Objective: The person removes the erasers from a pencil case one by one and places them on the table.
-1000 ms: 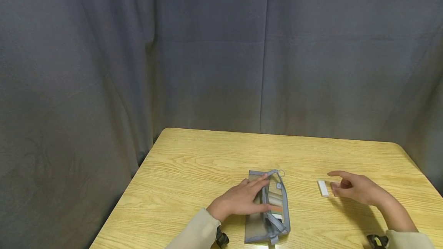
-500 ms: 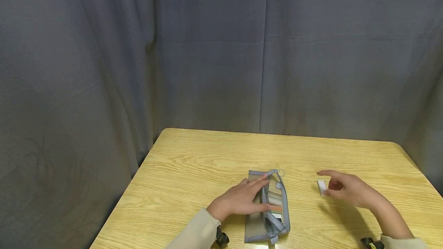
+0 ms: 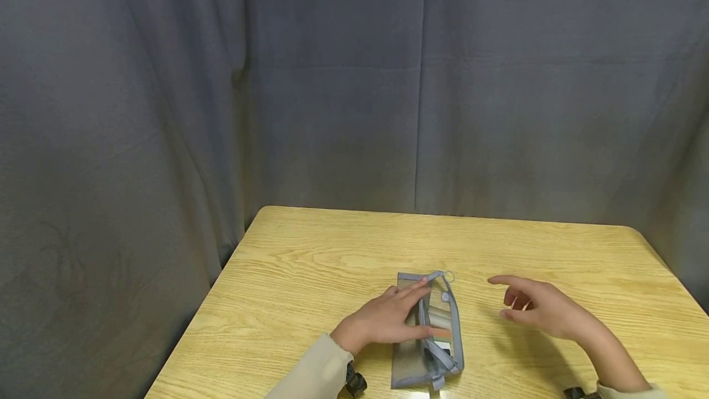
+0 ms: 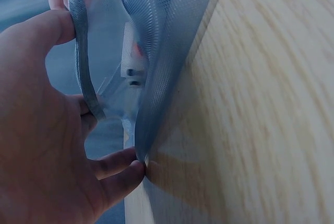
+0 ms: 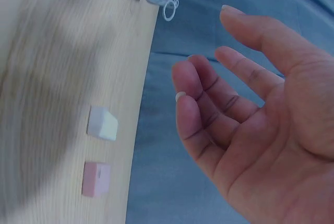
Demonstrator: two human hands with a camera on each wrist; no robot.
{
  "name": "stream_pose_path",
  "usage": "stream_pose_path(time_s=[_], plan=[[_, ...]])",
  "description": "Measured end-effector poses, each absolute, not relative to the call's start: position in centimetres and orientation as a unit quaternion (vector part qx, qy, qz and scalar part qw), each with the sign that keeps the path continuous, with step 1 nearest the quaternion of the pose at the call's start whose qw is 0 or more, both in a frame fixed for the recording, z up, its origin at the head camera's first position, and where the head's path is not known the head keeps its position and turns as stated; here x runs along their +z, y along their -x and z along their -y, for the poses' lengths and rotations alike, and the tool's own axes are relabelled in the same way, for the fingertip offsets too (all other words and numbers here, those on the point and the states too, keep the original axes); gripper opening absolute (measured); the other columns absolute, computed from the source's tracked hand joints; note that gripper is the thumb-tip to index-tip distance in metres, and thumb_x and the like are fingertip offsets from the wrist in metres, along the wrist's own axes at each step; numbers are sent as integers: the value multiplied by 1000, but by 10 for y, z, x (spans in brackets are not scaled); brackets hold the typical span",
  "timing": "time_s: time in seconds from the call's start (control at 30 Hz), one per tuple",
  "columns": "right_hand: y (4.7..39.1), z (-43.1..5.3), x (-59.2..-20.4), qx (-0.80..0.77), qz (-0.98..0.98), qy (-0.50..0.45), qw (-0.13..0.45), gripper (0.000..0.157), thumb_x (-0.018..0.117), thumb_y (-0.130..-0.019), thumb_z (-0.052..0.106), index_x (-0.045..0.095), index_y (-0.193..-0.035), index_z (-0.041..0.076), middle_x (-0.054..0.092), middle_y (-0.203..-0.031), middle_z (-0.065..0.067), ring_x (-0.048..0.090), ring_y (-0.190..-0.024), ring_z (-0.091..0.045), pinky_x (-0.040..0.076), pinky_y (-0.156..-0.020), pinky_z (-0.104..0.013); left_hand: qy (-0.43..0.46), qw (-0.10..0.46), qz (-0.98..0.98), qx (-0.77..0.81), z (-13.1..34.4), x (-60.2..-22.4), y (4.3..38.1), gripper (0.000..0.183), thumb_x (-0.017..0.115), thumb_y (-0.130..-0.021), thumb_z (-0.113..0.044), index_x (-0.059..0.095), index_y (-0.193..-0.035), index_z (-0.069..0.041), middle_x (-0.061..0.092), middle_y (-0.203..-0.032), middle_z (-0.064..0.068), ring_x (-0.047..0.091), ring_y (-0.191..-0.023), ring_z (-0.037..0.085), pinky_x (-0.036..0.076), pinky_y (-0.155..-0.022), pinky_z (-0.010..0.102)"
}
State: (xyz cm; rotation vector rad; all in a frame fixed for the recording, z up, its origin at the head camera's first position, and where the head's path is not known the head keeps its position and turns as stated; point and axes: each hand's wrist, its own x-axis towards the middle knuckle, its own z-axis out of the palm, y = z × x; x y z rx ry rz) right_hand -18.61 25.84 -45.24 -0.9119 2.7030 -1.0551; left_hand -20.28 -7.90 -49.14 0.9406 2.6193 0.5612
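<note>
Pouch (image 3: pixel 410 365) lies on the bench (image 3: pixel 310 294), its mouth gaping beneath the left hand (image 3: pixel 379 319), whose spread grip presses without clenching; steady, light pressure should serve best. White block (image 5: pixel 102 123) and pink block (image 5: pixel 96 179) sit just apart near the right hand (image 3: pixel 547 310), its grip slack and holding nothing, so pinching one by opposite sides looks safest.

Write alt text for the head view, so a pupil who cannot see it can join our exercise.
A person's left hand spreads over a grey mesh pouch on a light wooden table. The right hand hovers right of the pouch, holding nothing. A dark grey curtain hangs behind.
</note>
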Motion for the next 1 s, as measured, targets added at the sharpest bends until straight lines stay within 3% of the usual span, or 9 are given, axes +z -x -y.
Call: stream_pose_path(time_s=[0.57, 0.83, 1.0], plan=[[188, -235, -463, -352, -888, 291, 56, 50, 72, -96, 22, 57, -138, 0, 62, -93, 8, 58, -77, -1, 52, -67, -26, -327, 140, -915, 190, 78, -492, 203, 86, 39, -94, -78, 20, -163, -31, 5, -169, -17, 23, -153, 28, 25, -121, 50], [191, -226, -467, -337, -894, 292, 47, 48, 72, -96, 25, 59, -136, 2, 63, -93, 10, 59, -76, 0, 52, -66, -25, -316, 145, -919, 186, 78, -491, 202, 83, 40, -95, -77, 19, -163, -35, 5, -168, -20, 25, -151, 37, 35, -115, 58], [192, -222, -469, -359, -881, 303, 58, 47, 72, -96, 22, 59, -136, 0, 63, -92, 7, 60, -75, -2, 53, -66, -26, -320, 144, -918, 187, 78, -489, 202, 83, 40, -95, -76, 21, -163, -32, 5, -169, -19, 26, -151, 38, 35, -115, 56]])
